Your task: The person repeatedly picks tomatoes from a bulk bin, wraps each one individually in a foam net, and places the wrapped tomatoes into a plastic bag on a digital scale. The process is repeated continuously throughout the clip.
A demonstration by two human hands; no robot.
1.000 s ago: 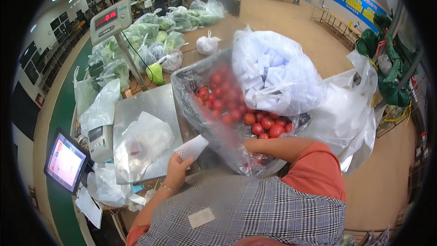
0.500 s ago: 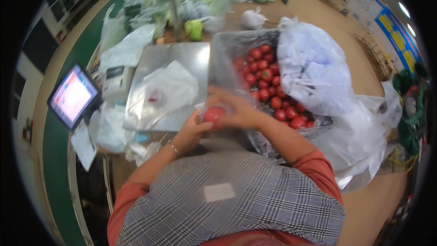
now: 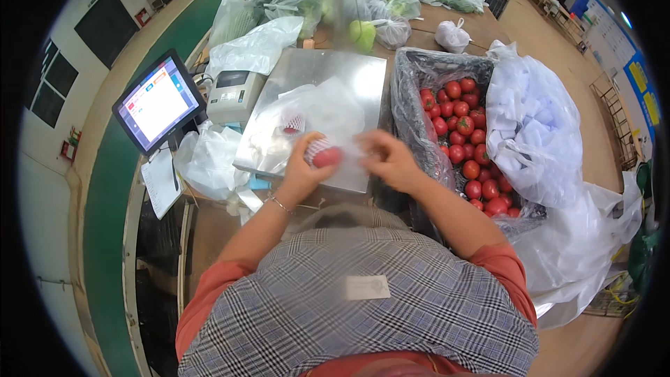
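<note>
Head view caught the left hand (image 3: 301, 172) over a silver steel plate (image 3: 352, 70) toward the near edge of the brown counter (image 3: 423, 26), fingers wrapped around a round red tomato (image 3: 326, 158) in white foam netting (image 3: 316, 146). Beside it, the blurred right hand (image 3: 392, 160) had bent fingers; I couldn't tell whether they pinched anything. Loose red tomatoes (image 3: 465, 126) lay in a dark plastic-lined crate (image 3: 407, 101) rightward.

I counted one screen (image 3: 159, 103) at the worker's ten o'clock, one printer (image 3: 236, 98) at eleven, one lined crate (image 3: 407, 108) with over twenty tomatoes (image 3: 465, 126) at one. Toward twelve were two hands (image 3: 301, 174), two netted fruits (image 3: 325, 158).
</note>
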